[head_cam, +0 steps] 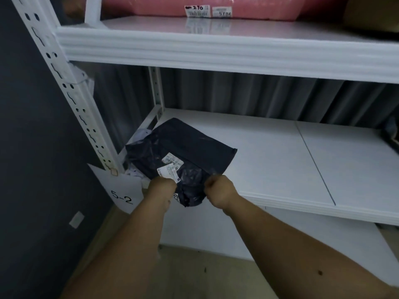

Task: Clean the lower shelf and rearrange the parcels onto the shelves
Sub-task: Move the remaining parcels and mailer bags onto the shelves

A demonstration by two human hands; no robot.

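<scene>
A black plastic parcel (183, 147) with white shipping labels lies at the left end of the white lower shelf (280, 156), its near end hanging over the front edge. My left hand (160, 187) grips its near left corner beside the labels. My right hand (220, 190) pinches the near right edge of the same parcel. Under the parcel's left side a crumpled white parcel (138, 137) shows partly. A pink parcel (194, 5) with two labels rests on the upper shelf (216, 48).
A white perforated upright (64, 83) stands at the left, carrying a paper tag marked 5-2 (122, 197). A brown box (371, 14) sits at the upper right. A dark object (390, 134) shows at the lower shelf's right end. Beige floor lies below.
</scene>
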